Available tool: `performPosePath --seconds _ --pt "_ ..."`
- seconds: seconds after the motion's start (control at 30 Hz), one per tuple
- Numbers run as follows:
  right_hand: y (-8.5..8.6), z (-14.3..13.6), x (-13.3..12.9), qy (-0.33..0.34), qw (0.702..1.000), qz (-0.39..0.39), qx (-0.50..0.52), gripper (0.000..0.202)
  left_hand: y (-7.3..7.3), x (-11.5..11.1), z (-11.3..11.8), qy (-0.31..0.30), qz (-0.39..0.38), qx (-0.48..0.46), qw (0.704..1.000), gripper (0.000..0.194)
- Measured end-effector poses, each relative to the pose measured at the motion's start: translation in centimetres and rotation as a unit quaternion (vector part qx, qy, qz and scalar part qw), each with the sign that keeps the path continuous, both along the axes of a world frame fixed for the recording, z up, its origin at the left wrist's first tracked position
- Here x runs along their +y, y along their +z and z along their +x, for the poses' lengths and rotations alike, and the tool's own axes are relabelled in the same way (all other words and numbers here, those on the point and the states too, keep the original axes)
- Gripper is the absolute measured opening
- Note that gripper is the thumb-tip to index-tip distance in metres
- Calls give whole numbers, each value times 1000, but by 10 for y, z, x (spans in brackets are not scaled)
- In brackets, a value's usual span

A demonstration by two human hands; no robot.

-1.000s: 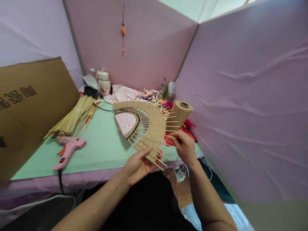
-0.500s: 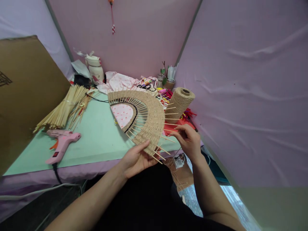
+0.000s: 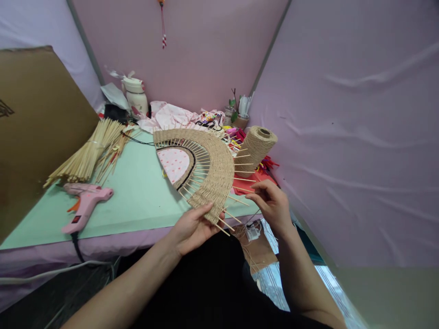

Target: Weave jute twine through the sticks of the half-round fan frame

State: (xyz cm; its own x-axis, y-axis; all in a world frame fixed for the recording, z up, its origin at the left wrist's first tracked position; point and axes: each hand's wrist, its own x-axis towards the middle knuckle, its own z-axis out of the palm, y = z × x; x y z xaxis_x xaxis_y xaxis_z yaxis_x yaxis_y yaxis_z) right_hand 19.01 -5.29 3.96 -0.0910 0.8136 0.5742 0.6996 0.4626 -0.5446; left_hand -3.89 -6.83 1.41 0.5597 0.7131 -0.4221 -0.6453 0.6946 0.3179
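My left hand [image 3: 195,230] grips the lower end of a half-round woven fan [image 3: 221,167], thumb on top and fingers beneath. The fan has a broad band of tan twine woven over thin wooden sticks, whose bare ends stick out past the outer edge. Its inner part is a pink-dotted cloth panel [image 3: 173,163] bordered in black. At the right edge my right hand [image 3: 273,205] is closed in a pinch at the tip of one wooden stick [image 3: 244,189]. Behind the fan a cone of twine [image 3: 257,148] stands tilted.
On the green tabletop [image 3: 137,201] lie a pink glue gun [image 3: 87,205] and a bundle of wooden sticks [image 3: 91,153]. A cardboard box [image 3: 41,128] rises at the left. A white bottle [image 3: 136,97], pink cloth [image 3: 171,114] and a small plant pot [image 3: 241,121] line the back.
My right hand has shifted slightly right and down along the stick ends, still pinched. The fan and my left hand have barely moved, and the view has tilted a little.
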Motion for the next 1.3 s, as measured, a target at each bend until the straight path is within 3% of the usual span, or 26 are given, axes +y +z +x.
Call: performPosePath --seconds 0.2,0.4,0.57,0.7,0.83,0.9,1.07,1.2,1.3 --pt "11 1 -2 42 998 4 -39 8 -7 0 -3 -5 -2 1 1000 9" --pt "27 -1 -5 86 992 -4 -88 8 -7 -1 -6 -2 -14 0 1000 8" --pt "40 8 -12 75 988 -48 -127 10 -4 -2 -6 8 -28 20 999 9" --pt "39 11 -8 46 997 -42 -40 12 -2 -2 -6 12 -29 22 999 8" --pt "22 18 9 91 973 -195 83 15 -2 -3 -8 17 -34 37 999 8" --pt "10 22 18 94 960 -231 125 17 -1 -4 -8 14 -32 40 999 8" --pt "-10 12 27 8 981 -134 140 19 1 -5 -10 23 -27 39 999 9" --pt "-7 -1 24 -64 993 -34 91 19 2 -7 -11 26 -29 40 998 6" --pt "1 -2 25 -72 996 23 40 16 0 -8 -12 24 -30 44 998 6"
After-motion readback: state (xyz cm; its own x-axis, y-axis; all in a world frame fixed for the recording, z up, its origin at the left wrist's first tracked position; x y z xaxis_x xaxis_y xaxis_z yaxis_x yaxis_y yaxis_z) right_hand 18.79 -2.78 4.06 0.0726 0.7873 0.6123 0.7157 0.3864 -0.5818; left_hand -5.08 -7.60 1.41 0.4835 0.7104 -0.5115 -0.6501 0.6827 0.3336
